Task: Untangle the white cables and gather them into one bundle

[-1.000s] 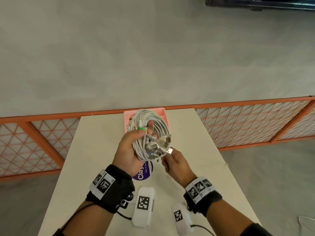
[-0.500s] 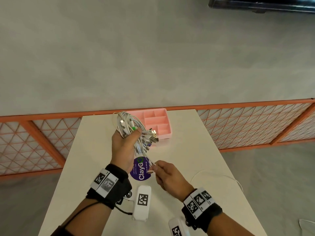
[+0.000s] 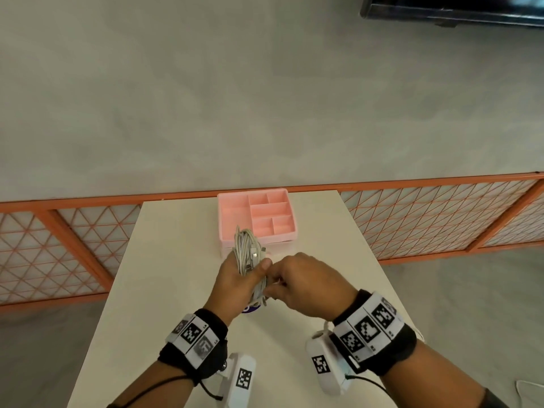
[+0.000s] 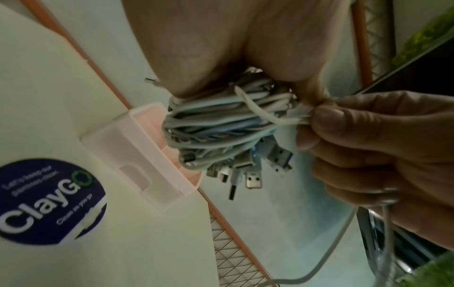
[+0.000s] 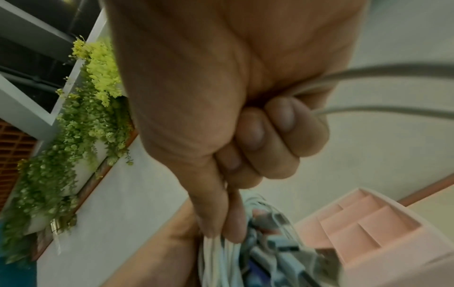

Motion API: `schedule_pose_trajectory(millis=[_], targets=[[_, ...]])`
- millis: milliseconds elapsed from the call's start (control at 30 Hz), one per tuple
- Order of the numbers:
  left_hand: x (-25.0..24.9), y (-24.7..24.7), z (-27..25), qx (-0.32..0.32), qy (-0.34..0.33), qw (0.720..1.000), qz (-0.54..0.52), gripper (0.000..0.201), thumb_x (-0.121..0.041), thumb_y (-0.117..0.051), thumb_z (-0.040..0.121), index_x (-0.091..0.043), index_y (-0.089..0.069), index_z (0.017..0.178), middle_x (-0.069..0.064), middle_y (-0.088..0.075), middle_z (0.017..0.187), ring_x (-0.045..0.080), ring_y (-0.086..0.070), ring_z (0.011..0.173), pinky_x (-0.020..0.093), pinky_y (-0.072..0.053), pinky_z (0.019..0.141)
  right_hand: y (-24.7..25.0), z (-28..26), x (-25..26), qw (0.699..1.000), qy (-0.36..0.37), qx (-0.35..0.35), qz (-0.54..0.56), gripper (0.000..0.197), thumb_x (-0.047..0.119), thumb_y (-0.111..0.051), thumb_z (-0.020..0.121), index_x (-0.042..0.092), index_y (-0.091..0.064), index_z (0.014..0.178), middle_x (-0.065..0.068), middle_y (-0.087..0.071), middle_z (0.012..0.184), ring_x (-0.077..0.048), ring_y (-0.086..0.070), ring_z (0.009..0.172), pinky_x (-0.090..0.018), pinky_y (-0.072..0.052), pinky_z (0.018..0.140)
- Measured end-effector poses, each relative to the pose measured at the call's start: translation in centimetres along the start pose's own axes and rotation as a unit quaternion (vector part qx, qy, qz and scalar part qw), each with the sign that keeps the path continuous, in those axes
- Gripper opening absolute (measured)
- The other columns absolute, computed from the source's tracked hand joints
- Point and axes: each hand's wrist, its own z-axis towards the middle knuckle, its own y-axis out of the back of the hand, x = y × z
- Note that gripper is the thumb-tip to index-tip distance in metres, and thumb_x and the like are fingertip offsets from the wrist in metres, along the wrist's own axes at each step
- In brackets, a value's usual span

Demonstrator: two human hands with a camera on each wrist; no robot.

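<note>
While the left hand (image 3: 235, 278) curls its fingers round the coiled white cables (image 4: 221, 124) above the table (image 3: 176, 260), the right hand (image 3: 306, 282) pinches one strand between thumb and forefinger beside it. Under them, a purple sticker (image 4: 46, 211) reads "ClayGO", near the pink organizer tray (image 3: 256, 213).

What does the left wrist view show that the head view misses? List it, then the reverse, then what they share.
Only the left wrist view: the plugs hanging under the cable bundle, one strand pinched by the right hand, and the sticker's ClayGO lettering.

Only the head view: the pink organizer's compartments from above, both wristbands, and the whole table.

Both: the left hand gripping the bundle, the right hand alongside, and the organizer.
</note>
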Motion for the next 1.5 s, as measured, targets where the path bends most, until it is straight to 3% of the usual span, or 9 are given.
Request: schedule_pose_trajectory(millis=[133, 400, 633, 933, 1067, 1167, 1300, 1400, 1500], targets=[[0.2, -0.5, -0.1, 0.080, 0.013, 0.995, -0.062, 0.098, -0.057, -0.092, 0.050, 0.005, -0.054, 0.115, 0.007, -0.074, 0.090, 0.022, -0.072, 0.083, 0.030, -0.057, 0.067, 2.6, 0.6, -0.1, 0.998, -0.011, 0.023, 0.056, 0.022, 0.036, -0.071, 0.086, 0.016, -0.069, 0.078, 0.008, -0.061, 0.064, -0.008, -0.055, 0.059, -0.029, -0.046, 0.058], [0.4, 0.0, -0.4, 0.157, 0.033, 0.977, 0.139, 0.053, -0.029, -0.087, 0.065, -0.021, -0.062, 0.112, 0.002, -0.071, 0.095, 0.020, -0.068, 0.092, 0.053, -0.053, 0.091, 7.4, 2.6, -1.7, 0.990, 0.003, 0.058, 0.130, 0.012, 0.022, -0.081, 0.080, 0.014, -0.074, 0.086, 0.020, -0.050, 0.047, -0.001, -0.044, 0.046, -0.012, -0.034, 0.051], [-2.6, -0.3, -0.7, 0.174, 0.102, 0.968, -0.150, 0.047, -0.013, -0.074, 0.063, 0.004, -0.063, 0.105, 0.012, -0.063, 0.072, 0.028, -0.066, 0.067, 0.044, -0.055, 0.084, 5.9, 3.8, -5.3, 0.951, 0.010, -0.084, 0.297, 0.011, 0.018, -0.077, 0.083, 0.007, -0.075, 0.084, 0.009, -0.059, 0.059, -0.002, -0.046, 0.053, -0.013, -0.038, 0.054], [-3.8, 0.7, -0.4, 0.250, 0.191, 0.830, -0.460, 0.052, -0.008, -0.071, 0.074, 0.000, -0.045, 0.119, 0.003, -0.054, 0.076, 0.018, -0.059, 0.070, 0.040, -0.053, 0.079, 0.8, 4.0, -5.7, 0.843, -0.035, -0.187, 0.503, 0.020, 0.017, -0.058, 0.097, 0.006, -0.073, 0.090, -0.014, -0.049, 0.061, -0.017, -0.037, 0.049, -0.026, -0.032, 0.046], [-4.1, 0.6, 0.0, 0.235, 0.193, 0.833, -0.462, 0.052, -0.010, -0.071, 0.073, -0.001, -0.047, 0.118, 0.001, -0.055, 0.077, 0.015, -0.059, 0.070, 0.032, -0.051, 0.077, -0.9, 3.7, -4.8, 0.806, -0.054, -0.224, 0.545, 0.024, 0.019, -0.054, 0.099, 0.007, -0.073, 0.108, -0.032, -0.065, 0.090, -0.026, -0.056, 0.074, -0.038, -0.047, 0.067], [-4.0, 0.1, 0.0, 0.203, 0.192, 0.839, -0.467, 0.052, -0.010, -0.078, 0.067, -0.001, -0.055, 0.113, 0.000, -0.055, 0.075, 0.014, -0.059, 0.068, 0.031, -0.052, 0.073, -2.1, 3.7, -4.3, 0.784, -0.068, -0.264, 0.557, 0.023, 0.010, -0.052, 0.100, 0.009, -0.071, 0.112, -0.018, -0.072, 0.103, -0.023, -0.067, 0.091, -0.032, -0.054, 0.082], [-4.0, 0.0, 0.5, 0.148, 0.167, 0.856, -0.465, 0.057, -0.013, -0.083, 0.061, -0.001, -0.057, 0.111, -0.002, -0.054, 0.073, 0.012, -0.060, 0.067, 0.027, -0.052, 0.073, -4.1, 3.1, -3.9, 0.801, -0.072, -0.233, 0.546, 0.037, -0.005, -0.050, 0.095, 0.021, -0.076, 0.099, -0.021, -0.069, 0.080, -0.024, -0.061, 0.069, -0.026, -0.051, 0.064], [-4.1, 0.2, 1.1, 0.101, 0.142, 0.869, -0.463, 0.060, -0.014, -0.087, 0.055, -0.001, -0.062, 0.108, 0.000, -0.060, 0.073, 0.014, -0.064, 0.068, 0.031, -0.057, 0.074, -5.7, 2.4, -3.2, 0.842, -0.071, -0.201, 0.495, 0.039, -0.003, -0.043, 0.099, 0.021, -0.066, 0.078, 0.010, -0.051, 0.049, -0.003, -0.036, 0.045, -0.018, -0.032, 0.049], [-3.8, 0.1, 1.7, 0.031, 0.121, 0.903, -0.412, 0.048, -0.016, -0.085, 0.059, -0.003, -0.067, 0.101, 0.009, -0.071, 0.094, 0.025, -0.070, 0.087, 0.041, -0.057, 0.085, -6.8, 1.7, -2.3, 0.907, -0.051, -0.174, 0.381, 0.034, 0.003, -0.042, 0.101, 0.028, -0.054, 0.083, 0.025, -0.054, 0.053, 0.003, -0.047, 0.048, -0.011, -0.033, 0.054]])
